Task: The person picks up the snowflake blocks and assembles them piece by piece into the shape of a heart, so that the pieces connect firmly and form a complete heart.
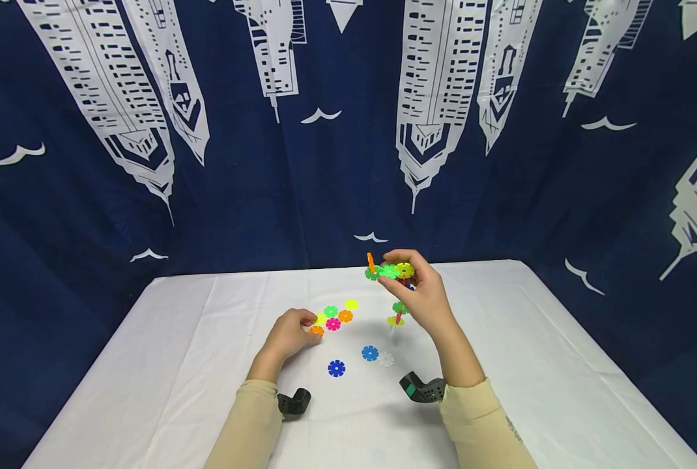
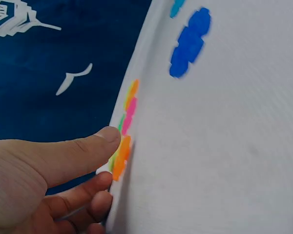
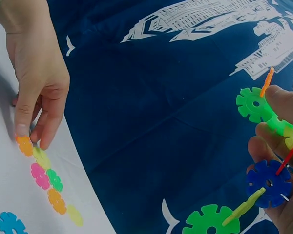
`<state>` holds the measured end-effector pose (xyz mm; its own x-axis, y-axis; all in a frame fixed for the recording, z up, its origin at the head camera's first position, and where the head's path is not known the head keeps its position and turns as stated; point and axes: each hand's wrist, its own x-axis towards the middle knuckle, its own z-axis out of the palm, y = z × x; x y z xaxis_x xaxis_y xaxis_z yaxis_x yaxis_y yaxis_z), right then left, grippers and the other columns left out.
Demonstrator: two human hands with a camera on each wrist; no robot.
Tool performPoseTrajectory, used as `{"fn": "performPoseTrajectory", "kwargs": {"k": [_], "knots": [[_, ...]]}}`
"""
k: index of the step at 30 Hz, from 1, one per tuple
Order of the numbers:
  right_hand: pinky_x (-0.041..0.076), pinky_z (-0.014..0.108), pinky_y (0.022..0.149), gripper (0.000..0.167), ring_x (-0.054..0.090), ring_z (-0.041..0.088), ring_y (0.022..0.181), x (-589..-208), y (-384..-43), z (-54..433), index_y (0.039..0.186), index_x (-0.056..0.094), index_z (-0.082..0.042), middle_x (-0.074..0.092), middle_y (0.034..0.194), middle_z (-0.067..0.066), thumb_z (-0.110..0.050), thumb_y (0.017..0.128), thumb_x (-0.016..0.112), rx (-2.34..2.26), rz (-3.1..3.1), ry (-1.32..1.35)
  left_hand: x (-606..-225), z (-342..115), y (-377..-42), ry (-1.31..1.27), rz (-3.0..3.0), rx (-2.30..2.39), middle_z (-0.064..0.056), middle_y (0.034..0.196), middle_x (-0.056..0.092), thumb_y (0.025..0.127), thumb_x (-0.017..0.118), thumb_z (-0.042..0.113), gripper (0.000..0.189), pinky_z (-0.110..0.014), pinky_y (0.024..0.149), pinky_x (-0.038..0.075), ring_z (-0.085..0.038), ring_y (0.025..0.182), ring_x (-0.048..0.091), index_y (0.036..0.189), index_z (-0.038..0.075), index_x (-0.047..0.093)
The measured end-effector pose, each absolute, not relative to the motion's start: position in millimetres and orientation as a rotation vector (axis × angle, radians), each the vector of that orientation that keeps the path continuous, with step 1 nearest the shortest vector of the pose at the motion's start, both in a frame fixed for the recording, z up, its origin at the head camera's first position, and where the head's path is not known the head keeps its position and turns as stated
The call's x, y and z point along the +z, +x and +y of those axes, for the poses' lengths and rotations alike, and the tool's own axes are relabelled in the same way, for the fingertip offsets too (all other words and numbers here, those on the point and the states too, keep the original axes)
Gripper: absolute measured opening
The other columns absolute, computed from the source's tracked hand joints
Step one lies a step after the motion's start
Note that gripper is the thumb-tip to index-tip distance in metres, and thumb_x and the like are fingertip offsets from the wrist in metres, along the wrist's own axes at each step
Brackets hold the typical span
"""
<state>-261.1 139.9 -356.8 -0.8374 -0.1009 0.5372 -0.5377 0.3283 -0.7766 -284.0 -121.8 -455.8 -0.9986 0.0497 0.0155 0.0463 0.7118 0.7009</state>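
My right hand (image 1: 419,293) pinches a chain of interlocking flower-shaped discs (image 1: 389,271) above the table. An orange disc (image 3: 267,82) stands on edge in the green disc (image 3: 253,105) at one end. From the held part hang a blue disc (image 3: 268,183) and another green disc (image 3: 211,222), linked by thin edge-on pieces. My fingers cover part of the chain. Low on the table, my left hand (image 1: 290,335) has thumb and fingertips right at an orange disc (image 3: 25,145), with a yellow disc (image 3: 41,158) beside it. A gap shows between that thumb and fingers.
Beyond the left hand lie loose discs: pink (image 1: 333,324), green (image 1: 331,311), orange (image 1: 345,316) and yellow (image 1: 351,304). Nearer me are dark blue (image 1: 336,369), lighter blue (image 1: 370,353) and clear (image 1: 386,359) discs. A dark patterned curtain (image 1: 301,195) hangs behind the white table (image 1: 208,365).
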Motion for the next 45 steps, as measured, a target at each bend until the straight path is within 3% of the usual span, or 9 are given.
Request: {"fn": "performPoseTrajectory", "kwargs": {"k": [10,25,32,38,45], "knots": [[0.052,0.014,0.078,0.038,0.060,0.019,0.097,-355.9,-261.2,138.8,0.122,0.062,-0.011,0.067,0.119,0.009,-0.011,0.087,0.077,1.504,-2.226,0.562,-459.9,-124.9,-282.7,0.119,2.968,1.149,-0.008,0.093,0.061,0.075,0.084,0.005,0.016,-0.038,0.085,0.050,-0.020,0.085,0.057,0.088,0.008,0.075],[0.055,0.020,0.079,0.038,0.060,0.021,0.096,-359.5,-262.5,137.2,0.123,0.062,-0.013,0.067,0.121,0.007,-0.012,0.088,0.077,1.480,-2.275,0.569,-462.4,-125.1,-285.1,0.125,2.976,1.158,-0.005,0.084,0.060,0.073,0.085,0.004,0.025,-0.028,0.073,0.043,-0.016,0.077,0.053,0.090,0.006,0.068],[0.055,0.018,0.077,0.039,0.061,0.022,0.097,-360.0,-262.5,137.8,0.124,0.061,-0.015,0.066,0.124,0.008,-0.012,0.089,0.076,1.449,-2.304,0.583,-462.3,-128.3,-287.2,0.102,2.893,1.329,-0.004,0.075,0.063,0.076,0.082,0.001,0.023,-0.026,0.066,0.045,-0.015,0.071,0.056,0.090,0.005,0.065],[0.058,0.023,0.079,0.038,0.064,0.022,0.099,-360.4,-262.0,136.9,0.125,0.063,-0.016,0.066,0.121,0.008,-0.006,0.090,0.072,1.381,-2.311,0.655,-456.2,-125.3,-289.2,0.070,2.841,1.481,-0.006,0.081,0.065,0.081,0.080,0.005,0.015,-0.023,0.063,0.050,-0.014,0.068,0.058,0.092,0.004,0.070],[0.056,0.026,0.085,0.043,0.063,0.022,0.105,-361.2,-262.4,134.5,0.129,0.063,-0.020,0.066,0.116,0.005,-0.004,0.090,0.071,1.330,-2.315,0.683,-423.0,-114.0,-281.6,0.141,2.734,1.789,-0.014,0.092,0.073,0.091,0.072,0.010,0.012,-0.023,0.058,0.053,-0.017,0.064,0.067,0.099,0.004,0.068]]}}
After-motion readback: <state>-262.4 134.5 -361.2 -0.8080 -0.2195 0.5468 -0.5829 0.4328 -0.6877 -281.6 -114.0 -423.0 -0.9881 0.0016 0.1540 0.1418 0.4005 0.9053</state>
